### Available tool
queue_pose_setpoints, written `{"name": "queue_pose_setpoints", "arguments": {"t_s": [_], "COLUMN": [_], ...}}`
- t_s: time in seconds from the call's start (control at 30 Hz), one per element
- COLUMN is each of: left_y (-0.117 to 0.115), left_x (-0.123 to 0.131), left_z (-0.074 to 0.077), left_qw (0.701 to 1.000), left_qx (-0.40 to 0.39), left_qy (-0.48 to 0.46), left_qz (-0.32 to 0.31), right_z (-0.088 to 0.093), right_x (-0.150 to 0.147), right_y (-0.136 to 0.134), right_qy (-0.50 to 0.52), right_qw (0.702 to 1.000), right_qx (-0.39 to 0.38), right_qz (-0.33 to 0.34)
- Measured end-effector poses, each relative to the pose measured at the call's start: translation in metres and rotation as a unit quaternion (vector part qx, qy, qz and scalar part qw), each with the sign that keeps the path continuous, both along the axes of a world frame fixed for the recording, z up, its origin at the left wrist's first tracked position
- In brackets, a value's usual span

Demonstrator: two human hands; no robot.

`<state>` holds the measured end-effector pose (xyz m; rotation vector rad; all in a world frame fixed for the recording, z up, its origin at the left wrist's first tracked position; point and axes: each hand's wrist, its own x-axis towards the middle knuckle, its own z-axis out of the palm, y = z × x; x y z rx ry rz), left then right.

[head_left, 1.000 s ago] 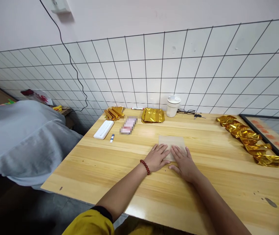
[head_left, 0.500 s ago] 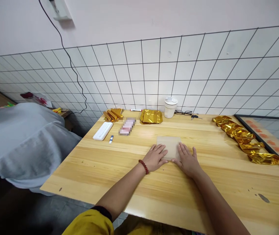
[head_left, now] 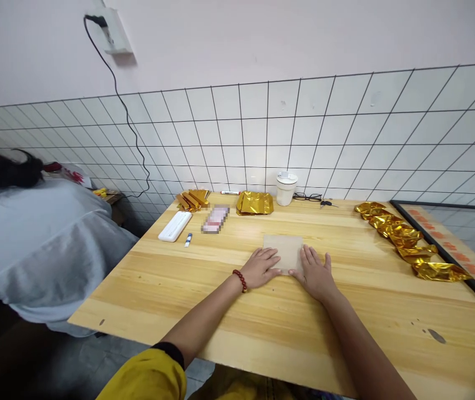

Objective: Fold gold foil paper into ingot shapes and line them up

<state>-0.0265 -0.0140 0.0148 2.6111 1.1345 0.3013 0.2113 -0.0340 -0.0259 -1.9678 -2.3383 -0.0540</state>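
Note:
A square sheet of greyish-beige paper (head_left: 284,248) lies flat on the wooden table (head_left: 170,300). Along its left edge rests my left hand (head_left: 261,268), palm down with the fingers stretched out; a red bead bracelet (head_left: 241,280) circles that wrist. My right hand (head_left: 314,273) lies flat at the sheet's right edge, fingers extended and slightly spread. Both thumbs point toward each other at the sheet's near edge. Whether it is one sheet or a thin stack, I cannot tell.
Gold foil pieces (head_left: 255,203), folded gold strips (head_left: 193,200), a white case (head_left: 175,226), a small glue stick (head_left: 188,240), a lidded cup (head_left: 286,190), glasses (head_left: 308,196) and keys (head_left: 328,204) sit toward the back. Crumpled gold foil (head_left: 404,236) lies right, beside a black-framed panel (head_left: 449,250). A person (head_left: 45,239) is at left.
The camera view has tilted up a little and shifted slightly. Both hands stay flat at the sheet's edges, almost unmoved. At left, the other person's head shows more.

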Motion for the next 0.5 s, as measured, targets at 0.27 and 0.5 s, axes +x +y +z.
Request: {"name": "queue_pose_setpoints", "arguments": {"t_s": [0.27,0.5], "left_y": [0.010,0.024], "left_x": [0.037,0.074], "left_z": [0.035,0.002], "left_qw": [0.998,0.999], "left_qx": [-0.029,-0.009], "left_qy": [0.047,0.044], "left_qz": [-0.004,-0.002], "right_z": [-0.002,0.002], "right_x": [-0.001,-0.002], "right_y": [0.000,0.000], "right_qy": [0.003,0.007], "right_qw": [1.000,1.000], "right_qx": [0.002,-0.011], "right_qz": [0.000,-0.006]}}
